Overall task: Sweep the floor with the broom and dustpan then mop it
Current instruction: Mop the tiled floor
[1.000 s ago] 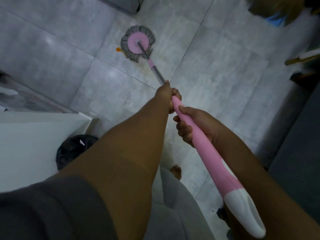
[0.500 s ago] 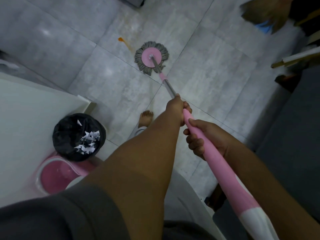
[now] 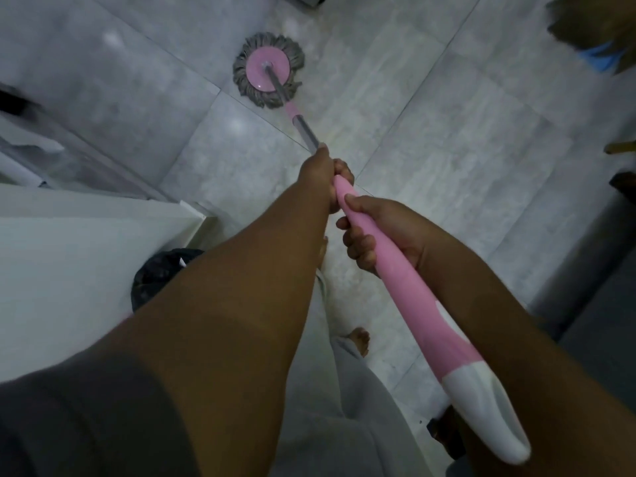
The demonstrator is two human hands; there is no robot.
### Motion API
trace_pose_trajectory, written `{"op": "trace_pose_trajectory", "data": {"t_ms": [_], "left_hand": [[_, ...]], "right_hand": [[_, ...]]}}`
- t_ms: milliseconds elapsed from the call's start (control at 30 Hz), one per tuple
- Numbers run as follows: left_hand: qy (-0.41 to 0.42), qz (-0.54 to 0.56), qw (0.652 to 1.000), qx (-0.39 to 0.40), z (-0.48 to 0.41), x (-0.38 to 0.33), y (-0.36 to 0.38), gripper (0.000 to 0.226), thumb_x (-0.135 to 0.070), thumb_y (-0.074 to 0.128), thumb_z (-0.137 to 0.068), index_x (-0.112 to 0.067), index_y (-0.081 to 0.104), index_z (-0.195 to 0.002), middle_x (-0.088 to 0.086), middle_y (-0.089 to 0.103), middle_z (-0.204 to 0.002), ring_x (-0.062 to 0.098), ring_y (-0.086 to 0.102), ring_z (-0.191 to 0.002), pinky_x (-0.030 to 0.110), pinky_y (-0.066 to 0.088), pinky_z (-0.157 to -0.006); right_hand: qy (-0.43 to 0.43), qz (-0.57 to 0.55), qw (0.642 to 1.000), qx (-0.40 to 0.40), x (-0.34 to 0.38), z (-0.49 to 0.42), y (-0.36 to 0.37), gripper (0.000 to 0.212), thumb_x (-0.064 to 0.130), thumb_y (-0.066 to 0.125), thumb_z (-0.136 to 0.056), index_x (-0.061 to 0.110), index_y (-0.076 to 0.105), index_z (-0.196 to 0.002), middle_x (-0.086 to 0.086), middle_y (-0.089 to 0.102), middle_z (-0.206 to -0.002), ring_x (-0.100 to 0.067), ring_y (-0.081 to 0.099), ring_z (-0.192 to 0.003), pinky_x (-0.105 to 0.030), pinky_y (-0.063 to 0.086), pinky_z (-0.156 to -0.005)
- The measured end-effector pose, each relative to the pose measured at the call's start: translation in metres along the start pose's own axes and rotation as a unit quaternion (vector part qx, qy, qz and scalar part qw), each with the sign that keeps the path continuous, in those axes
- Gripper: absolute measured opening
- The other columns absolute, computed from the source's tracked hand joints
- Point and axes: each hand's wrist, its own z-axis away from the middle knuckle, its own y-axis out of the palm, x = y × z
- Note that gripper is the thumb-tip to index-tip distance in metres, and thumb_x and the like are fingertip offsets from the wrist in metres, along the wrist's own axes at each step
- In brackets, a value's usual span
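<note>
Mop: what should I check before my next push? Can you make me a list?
1. Both hands on the mop handle: ok. The left hand grips it ahead of the right hand.
2. Mop head flat on the floor: ok, it looks flat.
3. Bare foot away from the mop head: ok.
4. Floor around the mop head free of objects: ok, none shows there.
5. Black bin out of the way: cannot tell, the left arm hides most of it.
6. Floor slippery underfoot: cannot tell.
</note>
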Motion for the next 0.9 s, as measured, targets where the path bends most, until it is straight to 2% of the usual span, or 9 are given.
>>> {"op": "trace_pose_trajectory", "data": {"t_ms": [233, 433, 633, 900], "left_hand": [[0.024, 0.061, 0.998, -0.002, -0.045, -0.097, 0.030, 0.045, -0.042, 0.050, -0.103, -0.015, 0.040, -0.068, -0.004, 0.038, -0.054, 0.008, 0.033, -0.026, 0.009, 0.028, -0.034], [0.018, 0.073, 0.997, 0.010, -0.053, -0.108, 0.038, 0.044, -0.042, 0.051, -0.103, -0.014, 0.042, -0.070, -0.005, 0.039, -0.056, 0.006, 0.034, -0.029, 0.010, 0.028, -0.032], [-0.012, 0.058, 0.998, 0.010, -0.028, -0.054, 0.029, 0.044, -0.042, 0.055, -0.101, -0.014, 0.043, -0.070, -0.006, 0.038, -0.061, 0.004, 0.034, -0.026, 0.008, 0.028, -0.031], [-0.032, -0.045, 0.998, 0.026, 0.032, 0.093, 0.019, 0.049, -0.045, 0.046, -0.104, -0.015, 0.039, -0.066, -0.004, 0.034, -0.058, 0.007, 0.032, -0.033, 0.010, 0.028, -0.033]], "right_hand": [[-0.008, 0.010, 1.000, 0.012, 0.097, -0.052, 0.028, 0.035, 0.040, 0.052, -0.098, 0.010, 0.050, -0.080, 0.003, 0.043, -0.050, -0.006, 0.038, -0.033, -0.015, 0.032, -0.032], [-0.020, 0.005, 1.000, 0.013, 0.109, -0.063, 0.025, 0.036, 0.040, 0.054, -0.097, 0.010, 0.051, -0.078, 0.003, 0.045, -0.050, -0.006, 0.039, -0.033, -0.015, 0.033, -0.032], [-0.023, -0.013, 1.000, 0.010, 0.056, -0.036, 0.003, 0.034, 0.039, 0.053, -0.098, 0.010, 0.050, -0.080, 0.002, 0.044, -0.052, -0.006, 0.038, -0.033, -0.015, 0.032, -0.032], [-0.038, -0.052, 0.998, -0.016, -0.073, 0.043, -0.063, 0.031, 0.038, 0.056, -0.095, 0.008, 0.055, -0.088, -0.001, 0.048, -0.056, -0.009, 0.042, -0.036, -0.018, 0.037, -0.033]]}}
